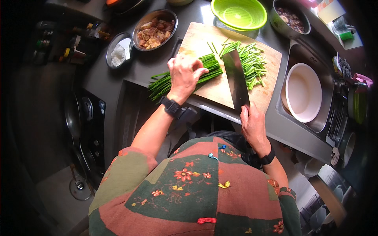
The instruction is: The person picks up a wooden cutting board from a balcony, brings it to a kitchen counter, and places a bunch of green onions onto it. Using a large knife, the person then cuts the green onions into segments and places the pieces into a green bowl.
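My left hand (184, 73) lies curled over a bunch of long green chives (211, 66), holding it against a wooden cutting board (203, 34). The uncut tails of the bunch stick out past the board's left edge. In my right hand (252, 126) is the handle of a Chinese cleaver (236, 78). Its broad dark blade stands between the bunch and a heap of cut chive pieces (251, 62) on the right half of the board. A few loose pieces lie near the blade's far end. My fingers hide part of the bunch and most of the handle.
A steel bowl of raw meat pieces (155, 32) and a small bowl of white powder (118, 54) with a white spoon stand left. Behind the board is a green colander (239, 13), beside a pot of dark pieces (291, 20). The sink (320, 124) holds a white basin (304, 93).
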A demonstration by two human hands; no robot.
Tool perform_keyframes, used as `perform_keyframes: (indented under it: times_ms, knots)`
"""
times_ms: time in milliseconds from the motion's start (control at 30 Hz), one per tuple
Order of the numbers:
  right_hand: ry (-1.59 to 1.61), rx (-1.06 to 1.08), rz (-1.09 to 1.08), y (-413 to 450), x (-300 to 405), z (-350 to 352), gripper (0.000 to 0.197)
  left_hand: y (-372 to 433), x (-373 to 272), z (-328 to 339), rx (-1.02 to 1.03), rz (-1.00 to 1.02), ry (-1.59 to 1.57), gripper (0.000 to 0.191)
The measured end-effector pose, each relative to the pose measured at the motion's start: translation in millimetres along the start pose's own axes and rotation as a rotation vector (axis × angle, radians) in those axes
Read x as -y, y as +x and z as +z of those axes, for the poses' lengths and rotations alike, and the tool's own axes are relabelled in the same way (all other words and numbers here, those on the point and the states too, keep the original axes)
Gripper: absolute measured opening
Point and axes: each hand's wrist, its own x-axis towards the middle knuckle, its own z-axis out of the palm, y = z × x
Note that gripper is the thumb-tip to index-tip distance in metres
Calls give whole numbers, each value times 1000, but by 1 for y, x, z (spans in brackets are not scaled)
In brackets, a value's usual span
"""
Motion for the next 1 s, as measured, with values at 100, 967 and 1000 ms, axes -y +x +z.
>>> perform_keyframes:
  times_ms: [100, 967, 1000]
  knots:
    - [10, 22, 25, 0, 4, -1, 11, -1, -2, 12, 49, 34, 22, 24]
    - [-9, 38, 29, -6, 1, 6, 12, -19, 27, -14, 84, 126, 143, 16]
    - [-13, 40, 28, -6, 2, 6, 12, -19, 26, -12, 82, 123, 141, 16]
